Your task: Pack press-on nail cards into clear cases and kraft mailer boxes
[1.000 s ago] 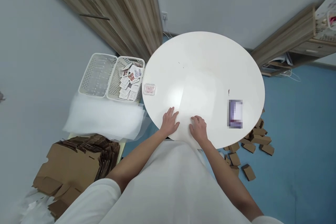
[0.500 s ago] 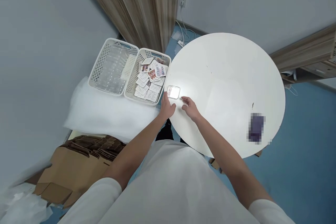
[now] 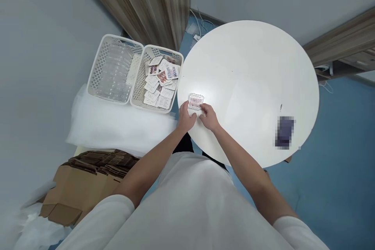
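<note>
A small clear plastic case (image 3: 196,101) with rows of pinkish shapes inside lies near the left edge of the round white table (image 3: 252,58). My left hand (image 3: 186,117) has its fingers curled against the case's lower left corner, thumb bent in. On the other side, my right hand (image 3: 209,116) pinches the lower right edge of the same case with its fingertips. The case's near edge is partly covered by my fingers. Details of the contents are too small to make out.
Left of the table, a white basket (image 3: 179,82) holds many printed cards (image 3: 163,101). Beside it, another basket (image 3: 95,60) contains clear plastic cases (image 3: 114,72). White foam sheets (image 3: 123,125) and folded cardboard boxes (image 3: 88,187) lie nearer. A blurred-out dark object (image 3: 284,132) rests on the table's right.
My right hand has moved left onto the case, which now shows pink shapes across it instead of a bright white face. The whole view has shifted slightly.
</note>
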Demonstrator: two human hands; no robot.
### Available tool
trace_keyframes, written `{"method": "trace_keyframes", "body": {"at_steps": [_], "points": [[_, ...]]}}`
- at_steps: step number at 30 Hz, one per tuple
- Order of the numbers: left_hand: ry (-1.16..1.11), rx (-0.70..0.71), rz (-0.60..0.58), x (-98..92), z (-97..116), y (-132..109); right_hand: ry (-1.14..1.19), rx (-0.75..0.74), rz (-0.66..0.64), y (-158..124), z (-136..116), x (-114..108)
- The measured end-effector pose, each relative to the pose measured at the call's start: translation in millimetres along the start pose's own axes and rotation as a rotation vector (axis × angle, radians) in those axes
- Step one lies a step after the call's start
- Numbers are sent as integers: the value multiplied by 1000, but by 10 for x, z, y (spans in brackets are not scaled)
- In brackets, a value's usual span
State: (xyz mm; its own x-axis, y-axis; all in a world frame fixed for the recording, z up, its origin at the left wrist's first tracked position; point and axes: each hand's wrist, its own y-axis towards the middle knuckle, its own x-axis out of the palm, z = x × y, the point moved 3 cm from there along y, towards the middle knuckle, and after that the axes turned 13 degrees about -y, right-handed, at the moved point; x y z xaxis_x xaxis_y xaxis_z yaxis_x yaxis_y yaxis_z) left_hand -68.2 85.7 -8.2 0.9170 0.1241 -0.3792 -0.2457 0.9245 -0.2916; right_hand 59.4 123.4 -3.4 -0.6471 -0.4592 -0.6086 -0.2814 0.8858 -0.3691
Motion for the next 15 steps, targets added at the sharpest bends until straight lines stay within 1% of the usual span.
{"method": "trace_keyframes", "body": {"at_steps": [2,5,11,13,15], "points": [[-5,35,-18,150,79,-90,-54,-17,33,-143,138,-128],[19,81,-77,459,213,-276,-118,-19,75,-454,420,-370],[101,211,-289,1178,439,-748,-173,29,155,-1185,1131,-859],[142,249,-349,1386,479,-886,-179,39,177,-1363,1344,-968],[187,271,-385,1552,498,-992,-184,41,186,-1483,1515,-1034]]}}
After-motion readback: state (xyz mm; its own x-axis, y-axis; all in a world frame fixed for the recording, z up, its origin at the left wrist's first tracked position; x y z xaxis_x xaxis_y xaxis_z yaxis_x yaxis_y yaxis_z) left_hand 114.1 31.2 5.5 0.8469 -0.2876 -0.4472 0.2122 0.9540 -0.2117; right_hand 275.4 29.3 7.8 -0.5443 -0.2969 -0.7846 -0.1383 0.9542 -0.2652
